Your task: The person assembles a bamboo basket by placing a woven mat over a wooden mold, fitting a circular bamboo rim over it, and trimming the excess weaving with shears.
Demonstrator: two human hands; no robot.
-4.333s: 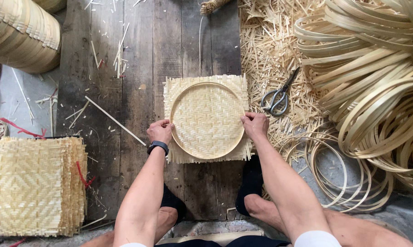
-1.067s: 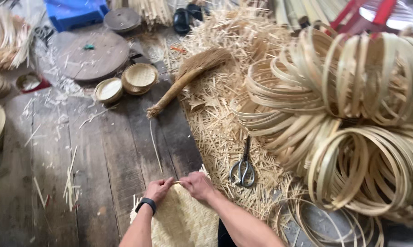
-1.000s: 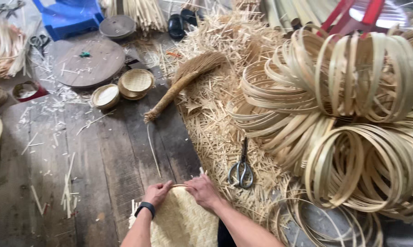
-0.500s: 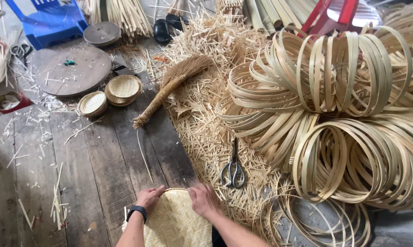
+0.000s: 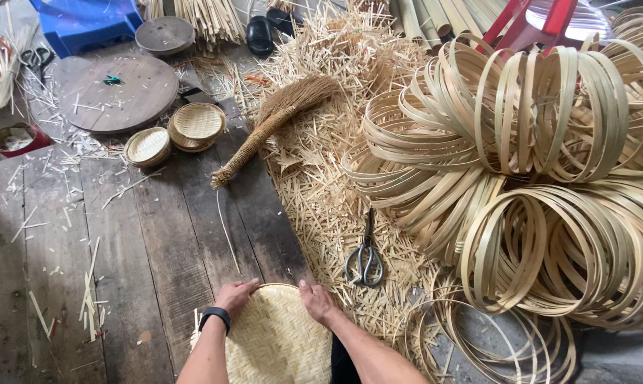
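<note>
Head view: I see both hands on the far rim of the woven tray [image 5: 275, 341], which lies on the plank floor [image 5: 122, 235] at the bottom edge. Left hand [image 5: 235, 296] curls its fingers over the rim at the upper left; right hand [image 5: 317, 304] presses flat on the upper right, fingers spread, not closed around anything.

Versus half a second ago: same hold, tray in the same spot, but the camera has tipped, so the scissors [image 5: 365, 250] on the straw scraps [image 5: 321, 178] sit closer to centre. Whisk broom [image 5: 275, 121] and hoop pile [image 5: 549, 178] unmoved.
</note>
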